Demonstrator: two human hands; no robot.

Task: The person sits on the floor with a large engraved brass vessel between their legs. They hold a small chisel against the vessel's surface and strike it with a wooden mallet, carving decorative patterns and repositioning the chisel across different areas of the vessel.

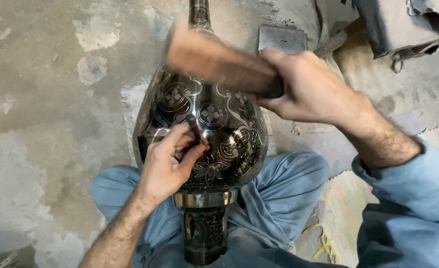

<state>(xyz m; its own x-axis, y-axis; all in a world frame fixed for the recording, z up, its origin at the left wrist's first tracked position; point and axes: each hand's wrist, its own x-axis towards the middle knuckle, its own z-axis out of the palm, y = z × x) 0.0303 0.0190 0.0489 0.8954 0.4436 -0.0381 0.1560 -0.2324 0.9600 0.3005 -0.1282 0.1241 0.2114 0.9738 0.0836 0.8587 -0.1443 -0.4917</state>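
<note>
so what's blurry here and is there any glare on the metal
In the head view, the wooden mallet in the right hand is smeared by motion blur, most at its far end. The left hand, the small chisel it pinches and the engraved metal vase are sharp. Soft bright reflections sit on the vase's polished patches and its plain band, without washing out the pattern.

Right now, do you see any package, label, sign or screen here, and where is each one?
None in view.
Only these: an engraved dark metal vase lying on the person's lap.
A thin chisel in the left hand, its tip on the vase.
A blurred wooden mallet in the right hand.
A flat grey metal plate on the floor behind.
</note>
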